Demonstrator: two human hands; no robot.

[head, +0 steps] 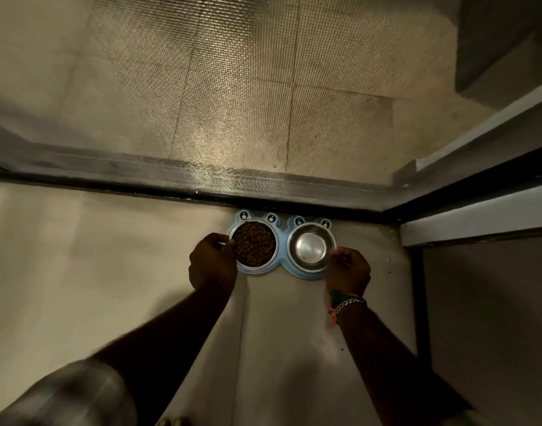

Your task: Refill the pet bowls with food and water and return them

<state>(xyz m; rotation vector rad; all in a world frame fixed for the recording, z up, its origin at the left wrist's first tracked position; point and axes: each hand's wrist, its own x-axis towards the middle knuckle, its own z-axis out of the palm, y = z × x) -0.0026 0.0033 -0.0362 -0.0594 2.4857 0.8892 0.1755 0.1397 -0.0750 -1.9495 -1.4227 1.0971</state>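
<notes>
A blue double pet-bowl stand (pixel 282 238) with cartoon eyes lies on the pale floor, against a dark door track. Its left steel bowl (pixel 253 245) is full of brown kibble. The right steel bowl (pixel 311 247) is shiny inside; I cannot tell whether it holds water. My left hand (pixel 212 264) grips the stand's left end at the kibble bowl's rim. My right hand (pixel 349 270), with a chain bracelet at the wrist, grips the stand's right end by the shiny bowl.
A mesh screen door (pixel 232 87) stands just behind the stand, with tiled floor visible through it. A dark door frame (pixel 447 192) and a wall (pixel 484 302) close off the right side. Pale floor (pixel 79 272) spreads to the left.
</notes>
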